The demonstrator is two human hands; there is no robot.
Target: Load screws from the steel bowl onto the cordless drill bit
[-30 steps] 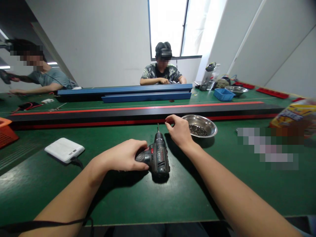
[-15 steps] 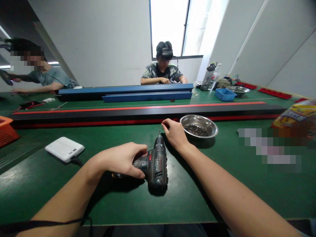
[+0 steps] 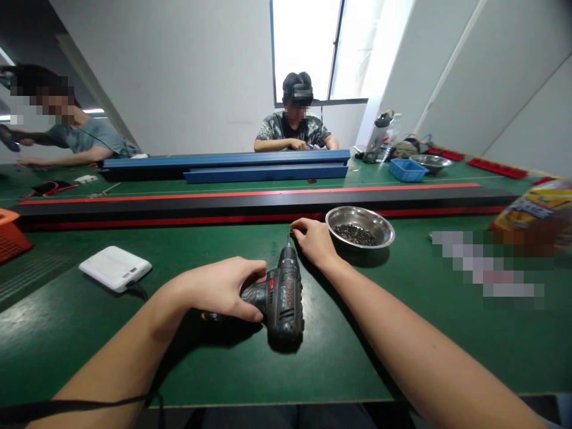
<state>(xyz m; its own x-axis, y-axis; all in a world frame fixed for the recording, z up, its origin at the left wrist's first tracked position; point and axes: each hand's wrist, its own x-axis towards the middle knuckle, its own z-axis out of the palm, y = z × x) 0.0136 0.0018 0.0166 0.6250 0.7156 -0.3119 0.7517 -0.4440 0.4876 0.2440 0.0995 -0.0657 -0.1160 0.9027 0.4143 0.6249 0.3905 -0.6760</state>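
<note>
My left hand (image 3: 221, 287) is wrapped round the handle of a dark cordless drill (image 3: 282, 293) that lies on the green table, its bit pointing away from me. My right hand (image 3: 315, 239) is pinched at the tip of the drill bit (image 3: 288, 236), holding a small screw there. A steel bowl (image 3: 360, 226) of small dark screws stands just right of that hand. A long black and red rail (image 3: 268, 206) runs across the table right behind the bit.
A white power bank (image 3: 115, 267) with a cable lies to the left, an orange basket (image 3: 11, 236) at the far left edge. Blue rails (image 3: 232, 167), a blue bin (image 3: 406, 170) and another bowl lie farther back. Two other people work across the table.
My right hand came back from the rail toward the drill bit and now pinches at its tip. The drill shifted slightly nearer to me; my left hand kept its grip.
</note>
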